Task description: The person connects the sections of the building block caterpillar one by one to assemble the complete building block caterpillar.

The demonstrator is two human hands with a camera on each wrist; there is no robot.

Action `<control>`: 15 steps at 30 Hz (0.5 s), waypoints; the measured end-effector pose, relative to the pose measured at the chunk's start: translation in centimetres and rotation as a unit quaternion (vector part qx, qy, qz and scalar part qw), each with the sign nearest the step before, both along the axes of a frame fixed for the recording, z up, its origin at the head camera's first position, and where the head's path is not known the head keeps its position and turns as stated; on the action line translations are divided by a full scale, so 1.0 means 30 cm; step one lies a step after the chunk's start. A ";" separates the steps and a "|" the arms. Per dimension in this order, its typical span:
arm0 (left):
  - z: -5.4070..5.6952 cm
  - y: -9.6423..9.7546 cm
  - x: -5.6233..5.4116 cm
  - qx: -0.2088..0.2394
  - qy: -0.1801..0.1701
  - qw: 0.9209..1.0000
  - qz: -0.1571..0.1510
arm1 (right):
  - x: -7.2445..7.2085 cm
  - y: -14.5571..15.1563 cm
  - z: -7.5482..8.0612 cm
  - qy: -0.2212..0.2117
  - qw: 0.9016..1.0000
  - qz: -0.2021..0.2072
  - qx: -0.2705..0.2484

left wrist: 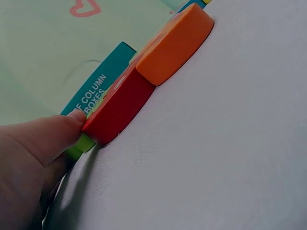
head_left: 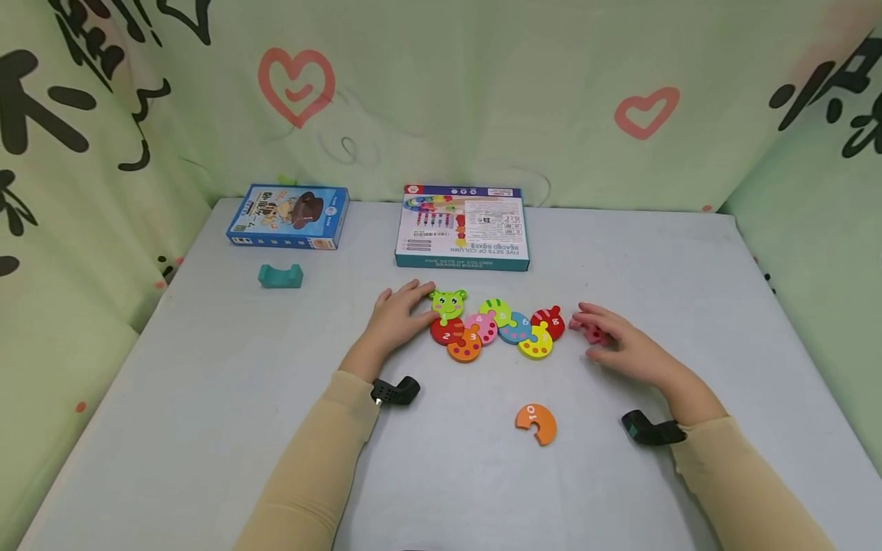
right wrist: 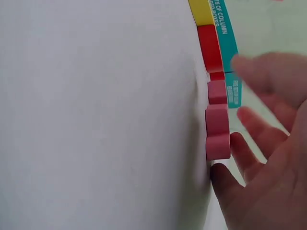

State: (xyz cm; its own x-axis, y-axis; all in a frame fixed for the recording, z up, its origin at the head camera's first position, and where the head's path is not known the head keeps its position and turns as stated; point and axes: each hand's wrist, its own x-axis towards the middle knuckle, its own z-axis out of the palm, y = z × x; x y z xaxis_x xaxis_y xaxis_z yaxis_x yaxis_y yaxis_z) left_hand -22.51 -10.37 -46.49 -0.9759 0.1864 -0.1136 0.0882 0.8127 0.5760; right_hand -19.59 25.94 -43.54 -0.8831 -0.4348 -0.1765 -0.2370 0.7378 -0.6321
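Note:
A caterpillar puzzle of several joined, numbered round pieces [head_left: 481, 327] lies flat across the middle of the table. At its left end is a smiling green head piece [head_left: 449, 306], held at its left edge between the thumb and fingers of my left hand [head_left: 398, 317]. The thumb tip also sits right beside the red piece [left wrist: 122, 110]. Close to the puzzle's right end, a pink lobed piece [right wrist: 218, 127] lies on the table, partly covered by my right hand [head_left: 630, 348]. That hand's fingers are spread and loosely bent around it. An orange piece marked 10 [head_left: 536, 424] lies apart, nearer the front.
Behind the puzzle lies a flat box with a teal side [head_left: 462, 262]. A blue picture box [head_left: 289, 216] lies further left, with a teal notched block [head_left: 280, 276] before it. A green curtain [head_left: 475, 99] with drawings hangs along the white table's [head_left: 441, 474] back.

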 end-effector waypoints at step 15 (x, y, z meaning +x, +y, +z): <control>-0.003 0.000 -0.004 0.010 0.005 1.000 0.004 | -0.059 -0.020 0.020 -0.004 0.996 -0.045 0.083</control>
State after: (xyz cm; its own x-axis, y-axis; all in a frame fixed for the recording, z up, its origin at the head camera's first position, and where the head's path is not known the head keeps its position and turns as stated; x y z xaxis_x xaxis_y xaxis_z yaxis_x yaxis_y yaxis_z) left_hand -22.63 -10.37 -46.59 -0.9783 0.1812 -0.1005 0.0878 0.8019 0.5909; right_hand -21.36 25.34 -42.95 -0.9153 -0.3186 -0.2463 -0.1612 0.8504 -0.5008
